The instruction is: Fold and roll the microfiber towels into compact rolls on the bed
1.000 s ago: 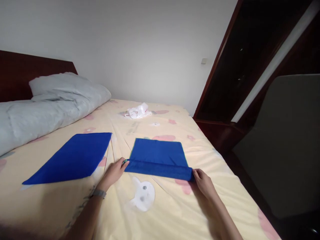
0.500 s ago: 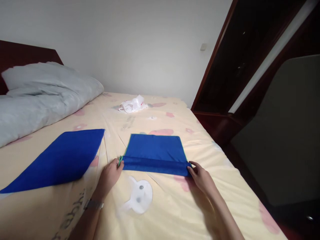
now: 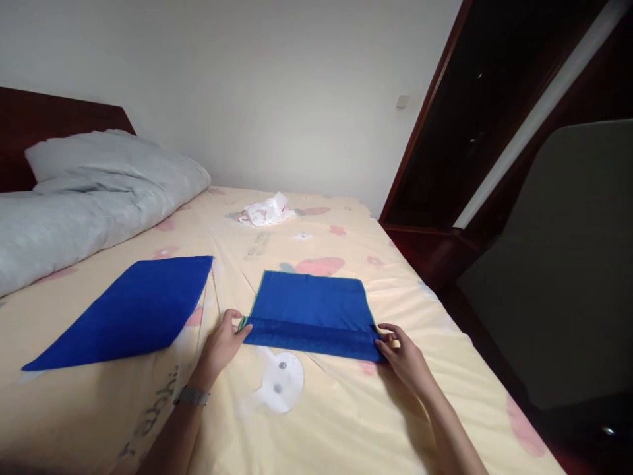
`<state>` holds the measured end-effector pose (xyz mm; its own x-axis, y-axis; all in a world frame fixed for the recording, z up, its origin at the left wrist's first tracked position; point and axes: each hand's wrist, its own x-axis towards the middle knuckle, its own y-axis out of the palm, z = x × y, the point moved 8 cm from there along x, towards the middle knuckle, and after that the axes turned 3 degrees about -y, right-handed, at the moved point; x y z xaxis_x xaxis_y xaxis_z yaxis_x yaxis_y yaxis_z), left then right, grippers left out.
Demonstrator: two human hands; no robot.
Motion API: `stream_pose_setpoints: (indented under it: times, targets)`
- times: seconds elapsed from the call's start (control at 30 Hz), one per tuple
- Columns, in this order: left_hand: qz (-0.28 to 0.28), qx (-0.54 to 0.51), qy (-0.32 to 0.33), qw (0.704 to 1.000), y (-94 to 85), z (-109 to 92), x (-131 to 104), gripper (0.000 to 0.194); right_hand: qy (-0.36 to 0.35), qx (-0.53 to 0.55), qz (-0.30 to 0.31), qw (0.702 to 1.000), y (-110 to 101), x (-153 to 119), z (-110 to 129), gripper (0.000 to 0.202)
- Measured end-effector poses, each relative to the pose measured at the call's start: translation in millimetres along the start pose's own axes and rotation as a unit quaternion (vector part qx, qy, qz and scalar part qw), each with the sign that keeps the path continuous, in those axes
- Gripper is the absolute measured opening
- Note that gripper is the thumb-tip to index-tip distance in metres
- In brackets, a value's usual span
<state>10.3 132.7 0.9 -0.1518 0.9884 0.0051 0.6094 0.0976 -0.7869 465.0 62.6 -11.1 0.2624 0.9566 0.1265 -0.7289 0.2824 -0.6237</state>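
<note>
Blue rectangular fabric cloth with green edging [image 3: 314, 300], towards the right edge of the yellow patterned-sheet bed [image 3: 346, 422]: near side folded over, left end pinched by the left hand [image 3: 220, 344]. Right hand [image 3: 409, 359] at the opposite end, thumb and forefinger wider apart than a second ago, hold uncertain; fold apparently laid down. Crumpled white plastic bag [image 3: 266, 211], near the bed's far edge, contents indiscernible.

On the bed [image 3: 356, 415], the first cloth [image 3: 311, 303] has the left hand [image 3: 221, 342] at its eight o'clock, the right hand [image 3: 403, 356] at four, the second cloth [image 3: 131, 313] at nine, the quilt [image 3: 113, 191] at ten, the bag [image 3: 266, 211] at eleven and, behind, the wall [image 3: 297, 99] at twelve
</note>
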Motion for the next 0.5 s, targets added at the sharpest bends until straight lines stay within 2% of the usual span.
stream_pose_setpoints:
  times: [0.13,0.23,0.37,0.43,0.5]
  targets:
    - [-0.016,-0.015,0.037,0.999,-6.0,-8,0,0.024,-0.011,0.047,-0.006,0.999,-9,-1,7,0.034]
    - [-0.012,-0.005,0.053,0.999,-8.8,-9,0,0.025,0.004,0.041,0.010,0.999,-11,-3,5,0.029]
    - [0.062,-0.008,0.104,0.993,-6.8,-6,0,0.023,0.020,0.022,0.076,0.997,-10,-9,0,0.026]
    - [0.069,-0.026,0.150,0.986,-13.0,-7,-1,0.020,-0.011,0.031,0.124,0.992,-10,-15,5,0.028]
    - [0.074,-0.031,0.212,0.974,-18.4,-11,-4,0.035,-0.070,0.029,0.177,0.981,-9,-21,15,0.037]
